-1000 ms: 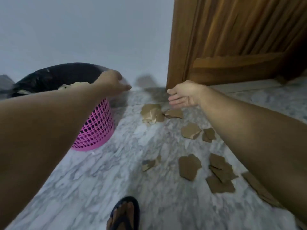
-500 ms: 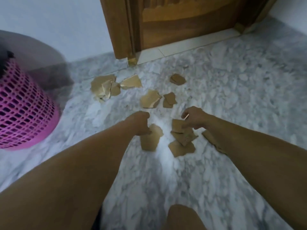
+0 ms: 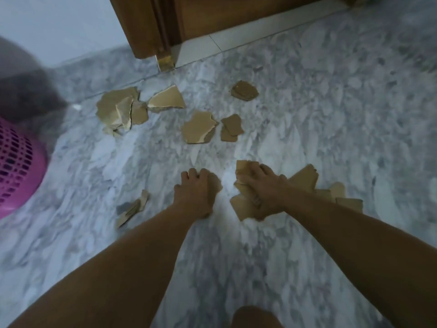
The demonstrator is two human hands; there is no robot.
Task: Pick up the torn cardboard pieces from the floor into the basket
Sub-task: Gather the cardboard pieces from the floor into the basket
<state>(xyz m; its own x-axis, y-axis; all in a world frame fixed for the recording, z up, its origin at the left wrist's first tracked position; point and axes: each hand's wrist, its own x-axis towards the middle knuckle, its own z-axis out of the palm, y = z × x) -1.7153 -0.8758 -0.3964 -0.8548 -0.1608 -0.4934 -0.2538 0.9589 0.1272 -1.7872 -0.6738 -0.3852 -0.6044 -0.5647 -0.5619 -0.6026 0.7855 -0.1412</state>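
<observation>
Only faint, unreadable print on cardboard pieces (image 3: 246, 204) under right hand (image 3: 264, 188).

A home interior, at floor level beside a doorway.

The floor (image 3: 307, 138) is polished grey-white marble, the kind laid in a house rather than a workshop or shop. A varnished wooden door (image 3: 236, 13) sits in a matching wooden frame (image 3: 139, 27), with a pale stone threshold (image 3: 212, 47) under it. Next to the frame a plain painted wall (image 3: 59, 24) meets the floor at a marble skirting strip. A pink plastic lattice basket (image 3: 16, 166), an ordinary household bin, stands on the floor at the left edge.
</observation>
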